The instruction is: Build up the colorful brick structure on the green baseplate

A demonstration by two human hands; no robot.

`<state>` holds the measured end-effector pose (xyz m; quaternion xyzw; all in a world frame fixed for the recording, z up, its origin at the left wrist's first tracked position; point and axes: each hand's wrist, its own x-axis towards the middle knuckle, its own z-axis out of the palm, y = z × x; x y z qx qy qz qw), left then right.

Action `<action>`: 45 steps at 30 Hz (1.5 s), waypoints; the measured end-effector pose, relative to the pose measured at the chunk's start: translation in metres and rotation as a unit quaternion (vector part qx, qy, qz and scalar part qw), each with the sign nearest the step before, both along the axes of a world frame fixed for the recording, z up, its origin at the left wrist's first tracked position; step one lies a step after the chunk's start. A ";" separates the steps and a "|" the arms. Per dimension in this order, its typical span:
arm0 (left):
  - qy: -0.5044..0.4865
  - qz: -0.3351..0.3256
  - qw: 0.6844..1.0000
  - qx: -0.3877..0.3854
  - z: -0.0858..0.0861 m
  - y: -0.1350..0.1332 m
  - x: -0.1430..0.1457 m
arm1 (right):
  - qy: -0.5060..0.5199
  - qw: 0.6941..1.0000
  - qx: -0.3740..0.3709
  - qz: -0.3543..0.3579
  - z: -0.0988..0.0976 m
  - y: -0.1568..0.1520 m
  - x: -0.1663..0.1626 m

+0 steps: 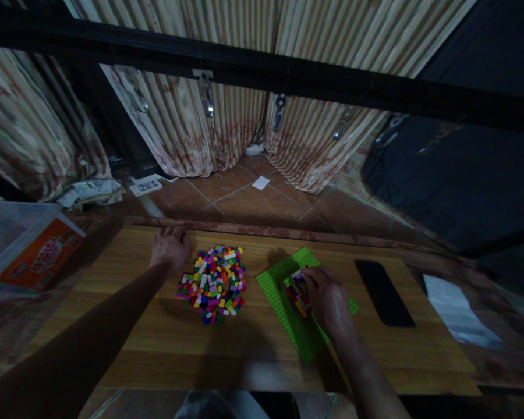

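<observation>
"Looking through the head view, where do you find the right hand?"

"The right hand (329,297) is over the green baseplate (294,329), fingers bent, with its fingertips at the far end of a small multicoloured brick build (297,295). I can't tell whether they pinch a single brick or just press on the build."

"So the build sits on the baseplate?"

"Yes, around the middle, partly covered by that hand. The baseplate lies at an angle on the wooden table (166,349)."

"And the left hand?"

"The left hand (170,247) rests near the table's far edge, back upward and fingers curled. Whether anything is under it, I can't tell. Just beside it is the loose brick pile (213,282), in many colours."

"What else is near?"

"A flat black slab (384,294) lies to the right of the baseplate, and a clear plastic tub (13,233) with an orange label (39,256) stands off the table's left end."
</observation>
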<state>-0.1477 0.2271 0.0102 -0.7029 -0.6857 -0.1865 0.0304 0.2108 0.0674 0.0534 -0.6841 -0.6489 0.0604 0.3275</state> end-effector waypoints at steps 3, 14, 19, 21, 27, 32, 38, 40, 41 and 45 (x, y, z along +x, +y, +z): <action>-0.011 -0.003 1.000 -0.005 0.000 0.000 0.000 | -0.009 1.000 -0.005 0.009 0.000 0.002 0.001; -0.007 -0.005 1.000 -0.012 -0.001 0.001 -0.001 | 0.022 0.999 -0.006 0.022 0.004 0.008 0.007; 0.004 0.008 1.000 -0.019 0.001 0.000 0.000 | 0.089 0.996 -0.015 0.017 0.006 0.009 0.006; 0.003 0.006 1.000 -0.018 0.001 0.000 0.000 | 0.102 0.994 -0.018 0.013 0.005 0.009 0.006; 0.008 0.003 1.000 -0.016 0.001 0.001 0.000 | 0.127 0.992 -0.008 -0.001 0.004 0.008 0.005; -0.003 0.002 1.000 -0.015 0.000 0.001 0.000 | 0.159 0.987 -0.012 -0.013 0.002 0.009 0.005; 0.010 -0.003 1.000 -0.027 0.002 0.000 0.000 | 0.326 0.944 -0.023 -0.052 -0.004 0.008 0.011; 0.009 -0.001 1.000 -0.025 0.003 0.000 0.000 | 0.382 0.922 -0.011 -0.064 -0.005 0.005 0.012; 0.006 -0.004 1.000 -0.023 0.003 0.000 0.000 | 0.398 0.914 -0.003 -0.072 -0.005 0.003 0.012; -0.005 -0.006 1.000 -0.017 0.001 0.001 -0.002 | 0.427 0.895 0.028 -0.125 -0.002 -0.008 0.010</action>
